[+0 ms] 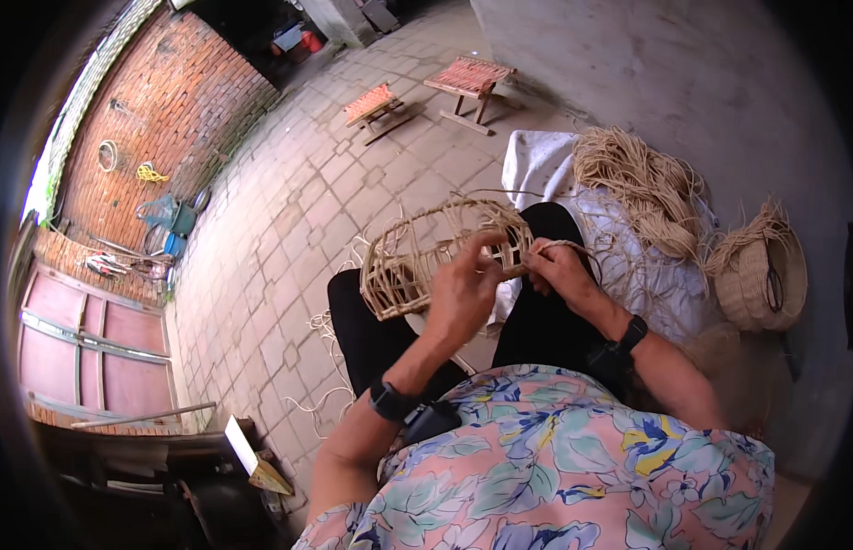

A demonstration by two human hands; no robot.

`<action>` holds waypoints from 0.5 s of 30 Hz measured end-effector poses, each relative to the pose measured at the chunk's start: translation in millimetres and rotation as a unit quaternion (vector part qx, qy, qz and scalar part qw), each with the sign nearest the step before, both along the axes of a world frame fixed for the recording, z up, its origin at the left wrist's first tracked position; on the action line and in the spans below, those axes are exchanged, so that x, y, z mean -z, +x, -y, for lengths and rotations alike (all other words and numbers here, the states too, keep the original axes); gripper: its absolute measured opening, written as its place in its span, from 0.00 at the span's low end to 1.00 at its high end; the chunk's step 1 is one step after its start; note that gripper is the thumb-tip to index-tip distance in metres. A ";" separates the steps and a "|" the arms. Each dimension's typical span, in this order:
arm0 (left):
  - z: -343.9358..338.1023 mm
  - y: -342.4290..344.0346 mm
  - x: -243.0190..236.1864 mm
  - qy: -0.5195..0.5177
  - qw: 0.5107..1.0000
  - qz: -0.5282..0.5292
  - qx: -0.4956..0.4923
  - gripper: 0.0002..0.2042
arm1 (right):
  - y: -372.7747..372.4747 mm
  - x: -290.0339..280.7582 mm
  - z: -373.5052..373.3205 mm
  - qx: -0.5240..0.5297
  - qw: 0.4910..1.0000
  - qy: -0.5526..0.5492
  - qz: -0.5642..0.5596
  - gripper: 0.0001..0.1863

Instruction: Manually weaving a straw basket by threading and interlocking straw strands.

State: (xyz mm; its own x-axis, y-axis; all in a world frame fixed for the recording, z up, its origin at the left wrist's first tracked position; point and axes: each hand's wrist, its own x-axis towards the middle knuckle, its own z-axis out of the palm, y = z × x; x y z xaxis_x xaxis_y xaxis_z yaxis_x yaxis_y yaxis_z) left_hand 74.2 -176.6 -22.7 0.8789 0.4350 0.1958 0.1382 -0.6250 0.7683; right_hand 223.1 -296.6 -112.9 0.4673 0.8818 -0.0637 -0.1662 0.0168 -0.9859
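Through the head view I'm watching the right hand [564, 277] pinching cord [566, 244] at the right end of the openwork frame [410, 278] lying across the thighs [532, 344], the left hand [465, 289] curled nearby, its grip unclear, and I'm favouring steady tension.
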 end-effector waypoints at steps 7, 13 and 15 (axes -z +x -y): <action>-66.0 -52.7 -13.8 -0.331 0.941 -0.007 -0.062 0.17 | -28.8 -50.2 -25.1 -0.021 0.999 0.042 -0.022 0.10; -63.1 -59.6 12.2 -0.294 0.951 -0.004 -0.094 0.14 | -27.2 -27.3 -40.5 -0.028 0.998 0.032 -0.050 0.09; -64.3 -59.5 19.5 -0.256 0.961 0.015 -0.101 0.14 | -25.2 -36.3 -43.1 -0.033 0.993 0.069 -0.086 0.06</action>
